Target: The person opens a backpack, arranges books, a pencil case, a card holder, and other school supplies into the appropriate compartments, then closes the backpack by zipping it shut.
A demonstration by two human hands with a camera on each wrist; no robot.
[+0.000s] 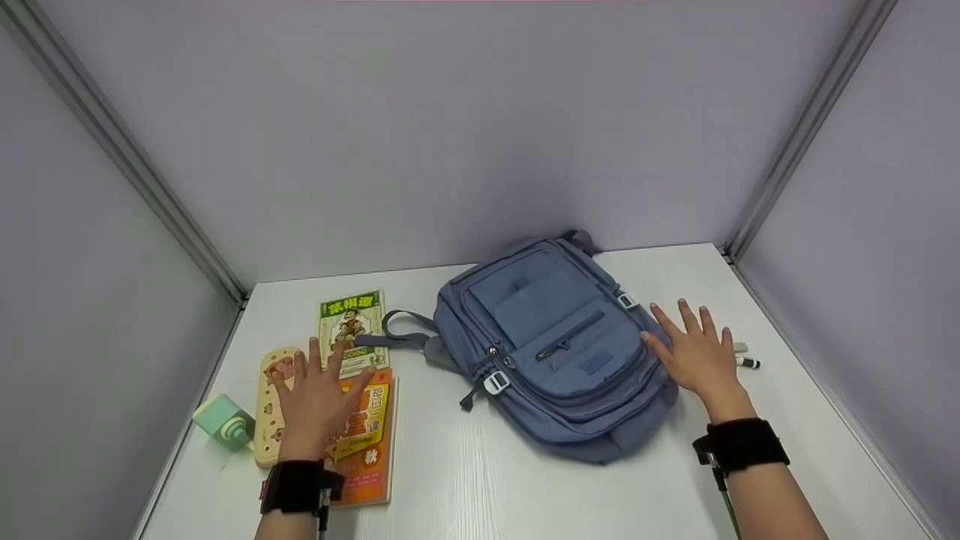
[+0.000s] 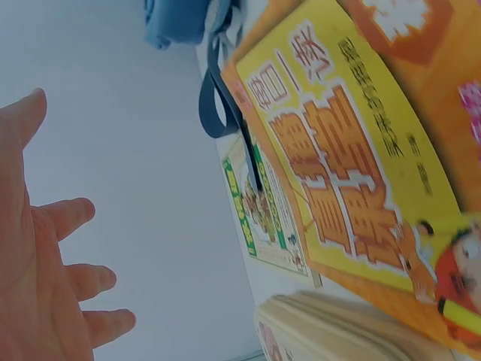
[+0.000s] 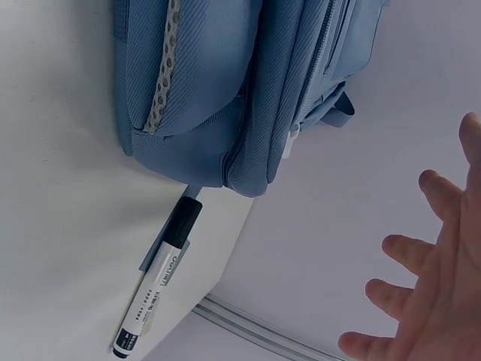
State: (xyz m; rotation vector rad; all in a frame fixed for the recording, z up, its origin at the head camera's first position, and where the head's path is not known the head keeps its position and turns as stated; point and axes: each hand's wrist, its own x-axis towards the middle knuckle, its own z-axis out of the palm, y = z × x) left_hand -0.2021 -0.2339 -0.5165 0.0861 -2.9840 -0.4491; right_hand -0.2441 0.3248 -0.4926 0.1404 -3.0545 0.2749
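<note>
A blue backpack point(image 1: 555, 345) lies on the table with its front pockets facing up and its zips closed where I can see them. My left hand point(image 1: 315, 401), fingers spread, hovers above an orange book point(image 1: 375, 480) and a yellow pencil case point(image 1: 268, 405); it holds nothing. Beyond it lies a smaller green-and-white book point(image 1: 352, 315), with a backpack strap point(image 1: 390, 341) across its edge. To the right of the backpack my right hand point(image 1: 701, 364) is spread and holds nothing. Past that hand lies a black-and-white marker point(image 3: 158, 278), partly hidden in the head view.
A mint-green bottle-like object point(image 1: 225, 420) lies near the table's left edge. Next to the marker is a small pale object point(image 1: 740, 347), mostly hidden. Grey panels point(image 1: 420, 135) stand around the back and both sides of the white table point(image 1: 465, 480).
</note>
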